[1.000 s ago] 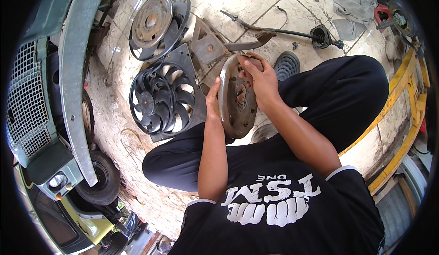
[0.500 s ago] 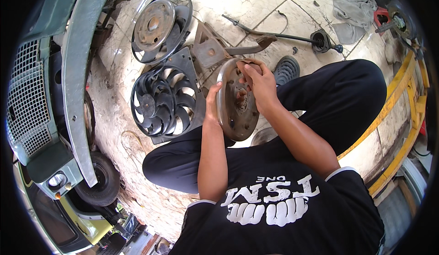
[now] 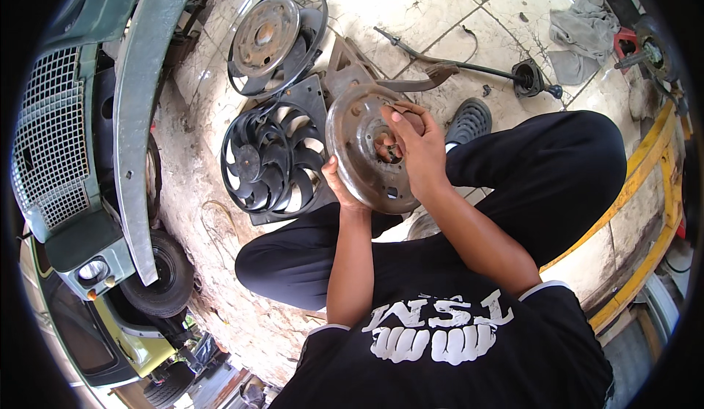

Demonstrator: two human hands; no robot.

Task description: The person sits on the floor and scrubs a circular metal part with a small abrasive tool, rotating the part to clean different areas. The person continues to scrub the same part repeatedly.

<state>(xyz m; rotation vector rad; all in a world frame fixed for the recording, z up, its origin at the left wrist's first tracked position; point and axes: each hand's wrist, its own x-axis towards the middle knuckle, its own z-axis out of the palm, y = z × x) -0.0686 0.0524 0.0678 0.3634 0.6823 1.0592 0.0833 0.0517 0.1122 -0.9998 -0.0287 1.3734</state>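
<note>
A worn, rust-stained metal disc that looks like a brake drum (image 3: 356,134) is held up over my lap, its round face tilted toward me. My left hand (image 3: 345,189) grips its lower left rim, thumb along the edge and the palm behind. Fingertips show at the drum's centre hole; I cannot tell for sure whose they are. Over the upper right of the face, my right hand (image 3: 419,141) is closed, fingers curled and pressed together near the hub. A small brownish edge shows by those fingers, too hidden to name.
Two black radiator fans (image 3: 253,161) lie on the tiles at left, the farther carrying another rusty disc (image 3: 264,35). Beyond the drum are a metal bracket (image 3: 348,68) and a long rod (image 3: 477,64). A yellow frame (image 3: 645,167) stands right; a vehicle grille (image 3: 51,145) is left.
The drum has turned its face more toward me and tilted to the left, with my left hand still on its rim. My right hand stays near the hub, slightly lower.
</note>
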